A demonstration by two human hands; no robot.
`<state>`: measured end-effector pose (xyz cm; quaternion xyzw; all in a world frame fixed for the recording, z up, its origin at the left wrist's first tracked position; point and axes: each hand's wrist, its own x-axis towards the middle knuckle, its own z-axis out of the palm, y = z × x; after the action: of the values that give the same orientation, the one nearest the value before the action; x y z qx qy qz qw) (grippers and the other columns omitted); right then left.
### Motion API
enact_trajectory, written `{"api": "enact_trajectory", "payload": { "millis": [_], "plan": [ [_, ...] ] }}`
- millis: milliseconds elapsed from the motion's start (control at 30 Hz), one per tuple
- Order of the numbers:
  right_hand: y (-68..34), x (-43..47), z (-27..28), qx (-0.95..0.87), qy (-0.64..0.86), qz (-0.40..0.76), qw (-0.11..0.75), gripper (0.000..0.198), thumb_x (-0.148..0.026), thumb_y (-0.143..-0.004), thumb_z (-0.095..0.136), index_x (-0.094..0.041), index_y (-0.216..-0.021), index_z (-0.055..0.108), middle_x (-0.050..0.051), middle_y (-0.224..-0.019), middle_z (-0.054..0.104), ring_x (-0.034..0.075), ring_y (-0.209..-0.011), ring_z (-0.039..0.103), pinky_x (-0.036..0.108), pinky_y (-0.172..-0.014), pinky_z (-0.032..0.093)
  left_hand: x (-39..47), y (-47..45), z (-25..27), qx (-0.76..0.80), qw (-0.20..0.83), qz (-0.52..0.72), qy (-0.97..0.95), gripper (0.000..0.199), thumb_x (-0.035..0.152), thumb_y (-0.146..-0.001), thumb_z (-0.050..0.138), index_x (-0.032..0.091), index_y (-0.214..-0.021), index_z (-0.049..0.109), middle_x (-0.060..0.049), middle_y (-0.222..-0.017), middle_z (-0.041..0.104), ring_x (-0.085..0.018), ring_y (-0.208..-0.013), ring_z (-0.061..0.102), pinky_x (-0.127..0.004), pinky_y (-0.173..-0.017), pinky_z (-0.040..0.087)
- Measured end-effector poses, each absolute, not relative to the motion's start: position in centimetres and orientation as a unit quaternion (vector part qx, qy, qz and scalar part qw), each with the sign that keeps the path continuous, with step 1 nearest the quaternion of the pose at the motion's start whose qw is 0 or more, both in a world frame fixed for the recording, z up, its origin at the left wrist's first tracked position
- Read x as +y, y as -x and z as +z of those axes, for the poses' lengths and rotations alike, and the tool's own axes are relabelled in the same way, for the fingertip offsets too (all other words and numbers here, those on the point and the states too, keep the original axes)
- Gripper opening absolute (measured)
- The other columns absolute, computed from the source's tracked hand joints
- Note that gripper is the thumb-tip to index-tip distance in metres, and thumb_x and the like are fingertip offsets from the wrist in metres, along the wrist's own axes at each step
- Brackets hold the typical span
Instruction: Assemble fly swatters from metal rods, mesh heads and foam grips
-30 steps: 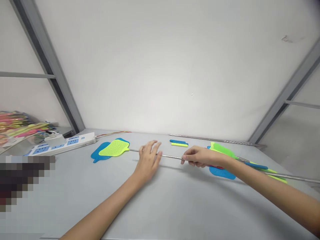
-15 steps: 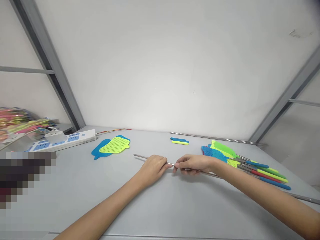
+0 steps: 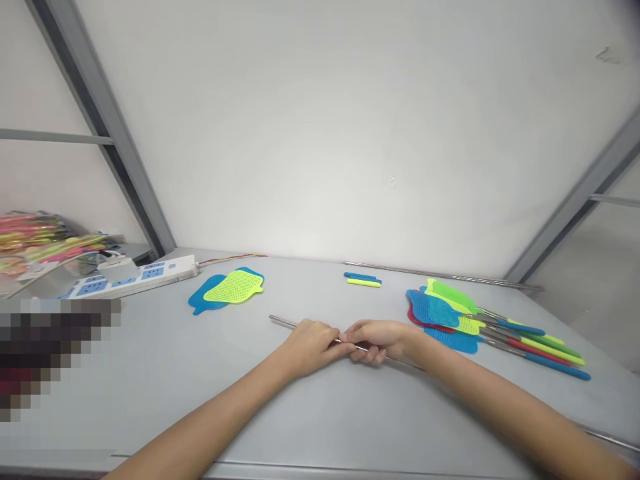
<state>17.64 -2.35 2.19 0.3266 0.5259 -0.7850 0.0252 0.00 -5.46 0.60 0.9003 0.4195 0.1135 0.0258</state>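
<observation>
A thin metal rod [image 3: 283, 321] runs through both of my hands just above the grey table, its left end sticking out and its right part passing under my right forearm. My left hand [image 3: 311, 347] is wrapped over the rod from above. Close against it, my right hand [image 3: 377, 339] grips the same rod with thumb and fingers, palm partly turned up. The fingertips nearly touch. Beyond the hands lie blue and yellow handle sleeves [image 3: 364, 283]. To the left, a yellow perforated fly swatter head [image 3: 233, 287] overlaps blue ones [image 3: 207, 293].
Assembled fly swatters [image 3: 520, 340] with coloured handles are piled at the right. Metal rods [image 3: 450, 275] lie along the wall, and another [image 3: 610, 439] at the right edge. A white power strip [image 3: 173, 270] sits at the left, near wrapped colourful goods [image 3: 35, 233]. The table [image 3: 280, 420] is grey.
My right hand has come closer to my left along the rod, so the hands now nearly meet. The rod tilts slightly more down to the right. The view has shifted a little.
</observation>
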Motion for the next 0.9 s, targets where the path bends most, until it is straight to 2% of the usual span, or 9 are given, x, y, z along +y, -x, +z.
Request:
{"api": "enact_trajectory", "payload": {
  "millis": [433,667,900],
  "plan": [
    [-18.3,-3.3,1.8,0.54,-0.31,-0.781,-0.049,0.023,-0.035,-0.079,0.046,-0.015,-0.069,0.04,-0.005,-0.058,0.034,0.0,-0.039,0.016,0.013,-0.032,0.01,-5.7,-0.5,1.0,0.432,0.048,0.101,-0.895,0.051,0.05,-0.085,0.026,0.019,-0.068,0.062,-0.004,-0.06,0.062,-0.016,-0.054,0.055,-0.024,-0.048,0.028],
    [-18.3,-3.3,1.7,0.552,-0.308,-0.773,-0.05,0.028,-0.038,-0.079,0.046,-0.014,-0.065,0.041,-0.005,-0.054,0.036,-0.001,-0.036,0.017,0.013,-0.031,0.01,-5.9,-0.6,0.9,0.428,0.03,0.088,-0.899,0.047,0.045,-0.087,0.025,0.02,-0.074,0.063,-0.004,-0.063,0.063,-0.016,-0.055,0.056,-0.024,-0.049,0.028],
    [-18.3,-3.2,1.6,0.558,-0.306,-0.77,-0.051,0.027,-0.036,-0.08,0.044,-0.013,-0.066,0.042,-0.005,-0.055,0.038,-0.001,-0.035,0.018,0.013,-0.03,0.011,-5.9,-0.7,0.7,0.432,0.022,0.093,-0.897,0.051,0.046,-0.087,0.023,0.017,-0.07,0.061,-0.005,-0.062,0.062,-0.017,-0.055,0.057,-0.025,-0.049,0.03]
  ]
}}
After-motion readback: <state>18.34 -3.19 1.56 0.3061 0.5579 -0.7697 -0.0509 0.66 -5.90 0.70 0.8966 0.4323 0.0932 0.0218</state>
